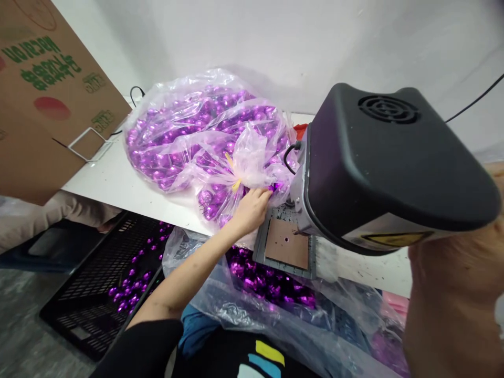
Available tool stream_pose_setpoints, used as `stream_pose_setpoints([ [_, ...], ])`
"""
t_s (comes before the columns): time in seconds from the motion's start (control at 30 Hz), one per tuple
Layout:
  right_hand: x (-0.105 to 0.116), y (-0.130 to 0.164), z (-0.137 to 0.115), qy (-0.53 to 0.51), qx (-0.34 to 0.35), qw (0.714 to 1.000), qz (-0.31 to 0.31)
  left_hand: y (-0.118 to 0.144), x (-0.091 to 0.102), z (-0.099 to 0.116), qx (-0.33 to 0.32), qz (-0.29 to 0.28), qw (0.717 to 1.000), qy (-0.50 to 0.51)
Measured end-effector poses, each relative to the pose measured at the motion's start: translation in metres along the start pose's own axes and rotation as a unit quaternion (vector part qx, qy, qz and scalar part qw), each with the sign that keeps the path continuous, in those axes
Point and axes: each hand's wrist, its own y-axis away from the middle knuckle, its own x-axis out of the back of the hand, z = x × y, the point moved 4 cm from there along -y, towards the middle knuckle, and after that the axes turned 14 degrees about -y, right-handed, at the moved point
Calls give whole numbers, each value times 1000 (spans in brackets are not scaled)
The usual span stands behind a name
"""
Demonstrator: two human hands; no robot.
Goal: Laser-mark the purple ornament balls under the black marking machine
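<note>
My left hand (254, 206) reaches over the white table, fingers bent together against the crumpled plastic beside a shiny purple piece (276, 186). What its fingertips hold, if anything, is hidden. Next to it lies a large clear plastic bag (185, 134) full of shiny purple balls, gathered with a yellow tie (236, 185). Below the hand is a brown square plate (289, 244) on a grey base, a small purple spot in its middle. My right arm rises close to the camera at the far right; my right hand (495, 176) is mostly hidden behind a black machine head (394, 163).
An open plastic bag of purple pieces (268, 283) spreads over my lap, under the table edge. A black crate (90, 294) with purple balls stands on the floor at left. A cardboard box (51, 105) and a white wire stand (90, 144) are at the table's left.
</note>
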Motion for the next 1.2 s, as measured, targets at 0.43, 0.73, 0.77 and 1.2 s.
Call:
stream_pose_setpoints([
  [0.43,-12,-8,-11,-58,-4,998,-35,6,9,-13,79,-36,913,399],
  [0.73,-16,-7,-16,-94,-47,994,-35,56,-13,27,177,-224,700,654],
  [0.77,-15,-8,-16,-91,-48,994,-34,55,-16,29,177,-226,714,638],
  [1.2,-16,-8,-16,-98,-69,993,-25,46,-7,45,48,-155,924,346],
])
